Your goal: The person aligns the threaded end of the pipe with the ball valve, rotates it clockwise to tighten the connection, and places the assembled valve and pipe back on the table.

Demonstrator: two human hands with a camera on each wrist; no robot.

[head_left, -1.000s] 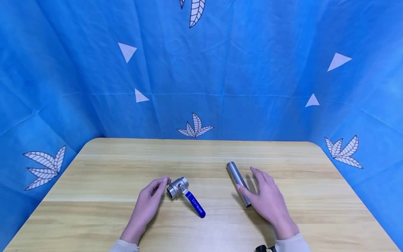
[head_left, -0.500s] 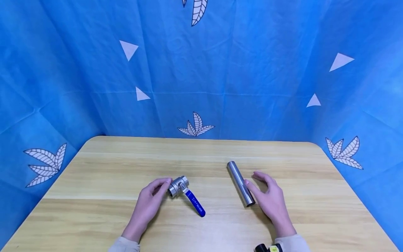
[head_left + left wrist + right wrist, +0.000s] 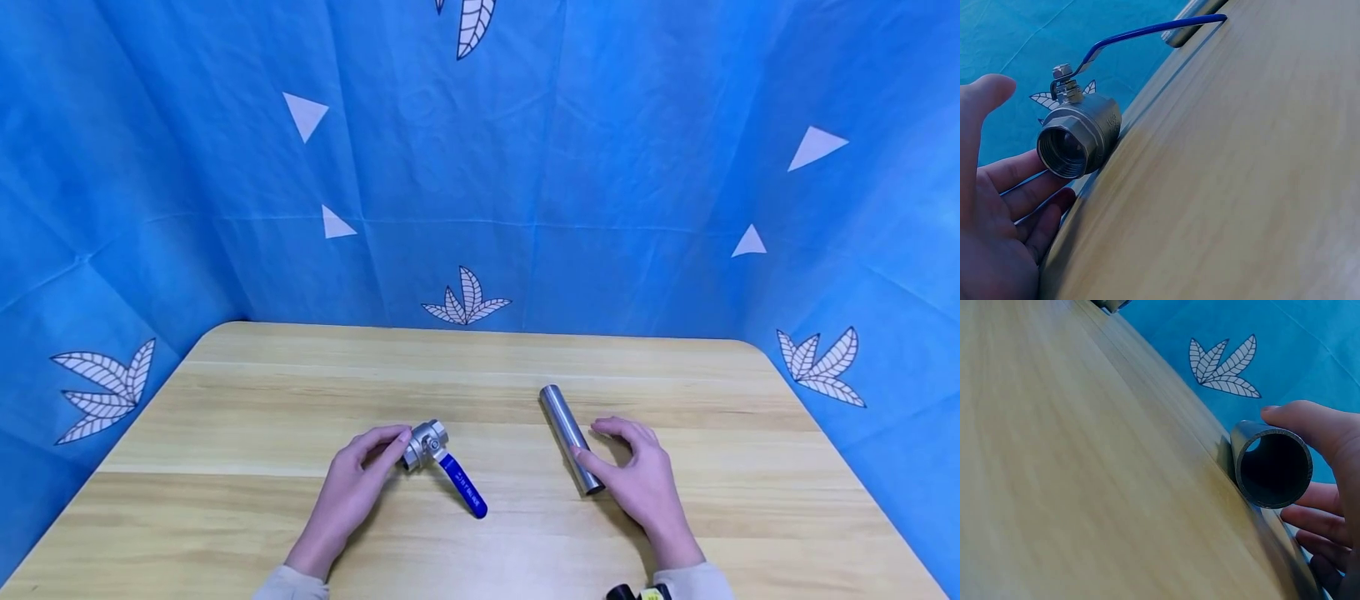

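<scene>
A metal ball valve point(image 3: 422, 446) with a blue lever handle point(image 3: 463, 485) lies on the wooden table, its threaded opening towards the camera in the left wrist view. Beside it is my left hand point(image 3: 358, 477), fingers reaching along its far side and the thumb point(image 3: 994, 94) raised apart from it. To the right, a plain steel pipe point(image 3: 566, 429) lies slantwise on the table. My right hand point(image 3: 643, 479) is at the pipe's near end. Its thumb extends over the pipe's top in the right wrist view, while the loosely bent fingers point(image 3: 1319, 525) are on the other side.
The light wooden table point(image 3: 360, 367) has rounded far corners. Blue cloth point(image 3: 630, 167) with leaf and triangle prints hangs behind it and at both sides. A small black device point(image 3: 637, 592) sits at the right wrist.
My right hand first drew back from over the pipe's near end, then its thumb came back over the pipe. The left hand edged slightly towards the valve, which stays in place.
</scene>
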